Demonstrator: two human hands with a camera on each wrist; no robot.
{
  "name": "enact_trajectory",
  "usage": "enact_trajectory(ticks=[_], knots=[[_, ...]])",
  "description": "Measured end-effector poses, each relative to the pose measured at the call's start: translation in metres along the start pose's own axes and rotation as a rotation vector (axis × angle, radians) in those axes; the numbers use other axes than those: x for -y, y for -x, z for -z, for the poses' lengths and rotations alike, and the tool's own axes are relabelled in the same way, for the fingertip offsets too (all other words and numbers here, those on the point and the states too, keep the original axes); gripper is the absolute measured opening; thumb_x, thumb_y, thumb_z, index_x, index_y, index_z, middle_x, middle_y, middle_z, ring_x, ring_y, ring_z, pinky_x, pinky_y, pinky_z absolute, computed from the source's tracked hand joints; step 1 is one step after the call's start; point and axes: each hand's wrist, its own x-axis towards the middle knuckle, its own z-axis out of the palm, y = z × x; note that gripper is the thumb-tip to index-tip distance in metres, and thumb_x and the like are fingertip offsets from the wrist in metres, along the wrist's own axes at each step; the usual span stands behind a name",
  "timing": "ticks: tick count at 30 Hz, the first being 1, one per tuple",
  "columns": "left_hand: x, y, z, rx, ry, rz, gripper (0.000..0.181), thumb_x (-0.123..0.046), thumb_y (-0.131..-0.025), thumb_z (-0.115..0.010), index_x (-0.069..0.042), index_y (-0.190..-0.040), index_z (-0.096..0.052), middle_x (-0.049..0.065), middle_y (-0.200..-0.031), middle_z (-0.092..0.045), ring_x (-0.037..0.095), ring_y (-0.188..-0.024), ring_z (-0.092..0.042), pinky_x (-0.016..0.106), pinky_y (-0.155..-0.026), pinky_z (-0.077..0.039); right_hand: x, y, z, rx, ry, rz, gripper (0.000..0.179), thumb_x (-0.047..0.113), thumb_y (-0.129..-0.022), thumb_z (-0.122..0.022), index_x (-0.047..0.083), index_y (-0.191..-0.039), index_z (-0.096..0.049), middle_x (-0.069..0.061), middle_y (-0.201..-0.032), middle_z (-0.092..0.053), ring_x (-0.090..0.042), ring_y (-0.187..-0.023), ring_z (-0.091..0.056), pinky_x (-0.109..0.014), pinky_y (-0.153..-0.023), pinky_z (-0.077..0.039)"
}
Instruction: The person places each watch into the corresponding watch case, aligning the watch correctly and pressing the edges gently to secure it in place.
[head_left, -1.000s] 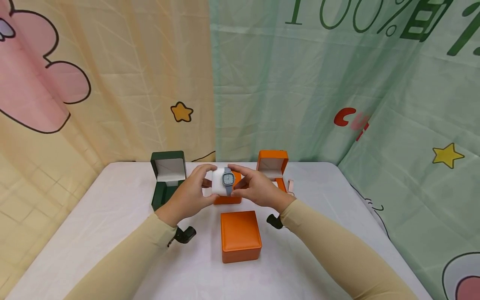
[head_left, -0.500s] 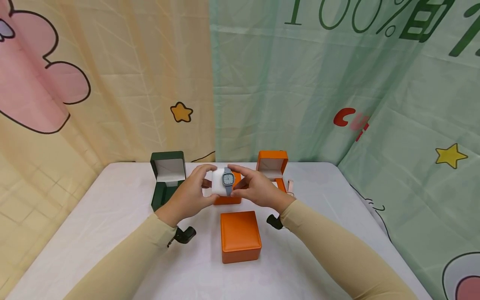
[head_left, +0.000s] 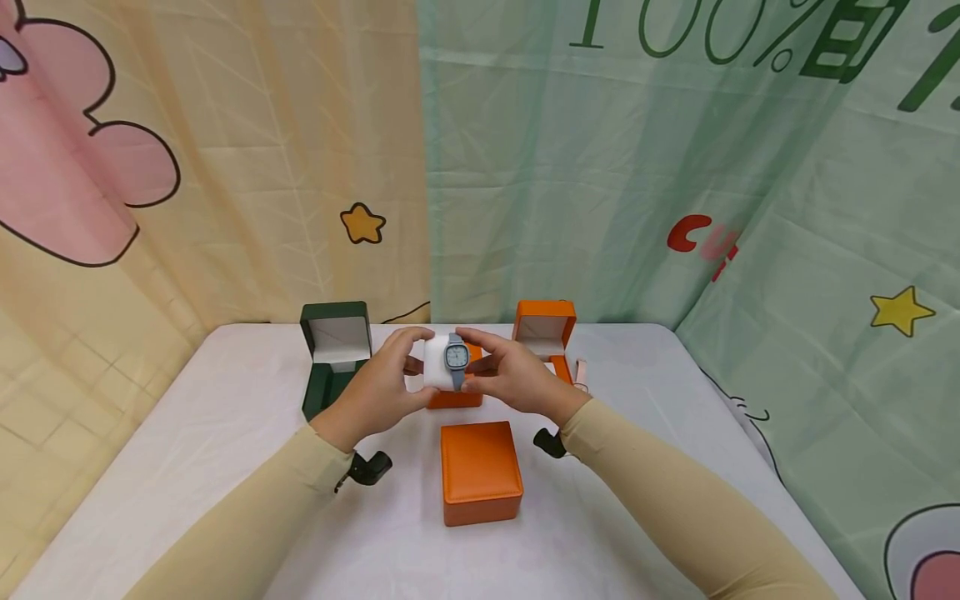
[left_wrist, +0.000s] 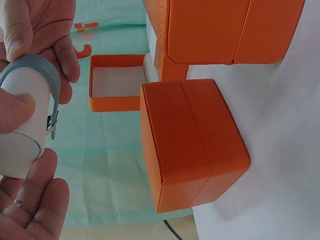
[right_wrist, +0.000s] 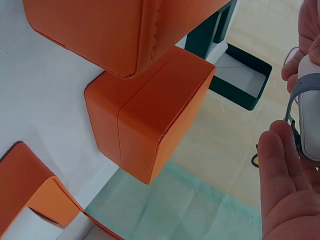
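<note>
A grey-blue wristwatch point(head_left: 456, 357) with a squarish dial is wrapped around a white watch cushion point(head_left: 437, 364), raised between both hands in the head view. My left hand point(head_left: 384, 385) grips the cushion's left part, fingers on the far side and thumb below. From the right, my right hand point(head_left: 522, 377) pinches the watch with index finger above and thumb beneath. The left wrist view shows the cushion point(left_wrist: 26, 142) end-on, with the strap point(left_wrist: 37, 62) curving over it. In the right wrist view, right fingers point(right_wrist: 280, 155) lie close to the strap.
A closed orange box point(head_left: 482, 471) sits in front on the white table point(head_left: 390, 533). Another orange box point(head_left: 456, 401) is partly hidden behind the cushion. An open green box point(head_left: 330, 392) stands left, an open orange box point(head_left: 545, 325) right, beside a pink strap point(head_left: 582, 372).
</note>
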Motion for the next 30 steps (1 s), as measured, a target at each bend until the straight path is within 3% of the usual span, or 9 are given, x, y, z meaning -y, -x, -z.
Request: enact_trajectory(ticks=[7,30], knots=[[-0.0016,-0.0006,0.0,0.011,0.007,0.008,0.075,-0.01,-0.09,-0.082,-0.008,-0.152,-0.04,0.014,-0.156,-0.044,0.026,-0.11,-0.069,0.039,-0.092,-0.064,0.0034,-0.0002,-0.0016,-0.004,-0.007,-0.023,0.082,0.006,-0.094,-0.078,0.018,-0.164,-0.037,-0.011,-0.158,-0.052,-0.027,-0.122,-0.072,-0.037,-0.1,-0.06],[-0.0027,0.0,-0.0018,0.041,0.008,0.036,0.076,-0.013,-0.091,-0.083,-0.009,-0.154,-0.04,0.014,-0.157,-0.044,0.027,-0.114,-0.069,0.035,-0.089,-0.064,0.003,0.0012,-0.0057,-0.017,0.011,-0.036,0.084,0.007,-0.093,-0.08,0.017,-0.165,-0.037,-0.012,-0.15,-0.059,-0.024,-0.114,-0.075,-0.034,-0.093,-0.063]])
